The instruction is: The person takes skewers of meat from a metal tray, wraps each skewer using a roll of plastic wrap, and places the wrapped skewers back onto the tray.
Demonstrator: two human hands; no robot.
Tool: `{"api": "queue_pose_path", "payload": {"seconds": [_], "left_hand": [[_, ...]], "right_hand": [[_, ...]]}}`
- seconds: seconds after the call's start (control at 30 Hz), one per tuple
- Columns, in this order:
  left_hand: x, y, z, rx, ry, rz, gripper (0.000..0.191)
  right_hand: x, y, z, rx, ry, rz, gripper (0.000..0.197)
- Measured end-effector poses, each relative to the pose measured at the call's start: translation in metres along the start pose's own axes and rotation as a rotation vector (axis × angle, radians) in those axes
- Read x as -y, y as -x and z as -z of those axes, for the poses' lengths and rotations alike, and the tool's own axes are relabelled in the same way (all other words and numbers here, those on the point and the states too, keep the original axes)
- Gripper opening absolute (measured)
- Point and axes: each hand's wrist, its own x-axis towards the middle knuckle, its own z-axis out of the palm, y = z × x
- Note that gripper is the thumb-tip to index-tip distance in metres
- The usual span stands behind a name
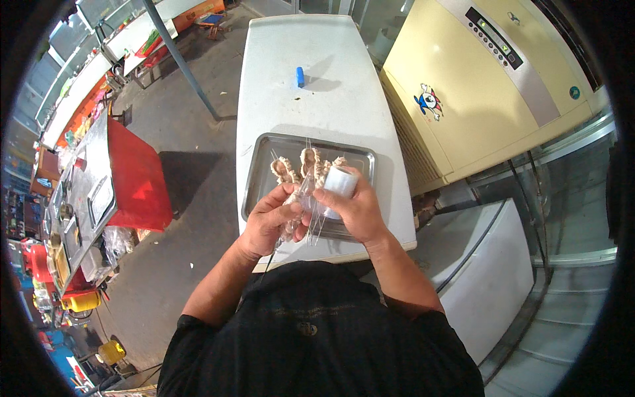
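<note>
My left hand (270, 218) is shut on a skewered piece of pale food (289, 231), apparently with clear film around it; the fingers partly hide it. In my right hand (362, 211) is a roll of clear plastic film (341, 184), with film stretching between the two hands. Thin skewers (313, 231) point toward me beside my right thumb; whether the hand grips them is unclear. Beneath both hands lies a rectangular metal tray (258, 183). On it rest more skewered, frilly-edged food pieces (284, 170), their thin tips pointing away from me.
The tray sits on a long white table (273, 109), with a small blue object (300, 77) farther up. A cream-coloured appliance with a control panel (456, 99) stands close on the right. At left is a metal-topped stand with a red side panel (136, 173), beyond a grey pole (181, 62).
</note>
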Motion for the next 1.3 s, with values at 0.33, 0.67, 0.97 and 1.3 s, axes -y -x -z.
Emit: {"api": "queue_pose_path", "payload": {"seconds": [0.33,0.67,0.97,1.3], "left_hand": [[-0.007,-0.004,0.014,0.108,-0.176,0.08,0.036],[-0.011,-0.009,0.0,-0.047,-0.328,0.01,0.022],[-0.009,-0.009,-0.014,-0.226,-0.523,0.001,0.018],[0.001,-0.003,0.003,-0.15,-0.515,-0.044,0.013]], "right_hand": [[-0.005,-0.003,0.009,0.127,-0.132,-0.144,0.029],[-0.018,0.0,0.006,0.072,-0.118,-0.167,0.042],[-0.026,0.001,0.001,-0.027,0.176,-0.101,0.05],[-0.03,0.008,-0.018,-0.295,0.448,0.126,0.049]]}}
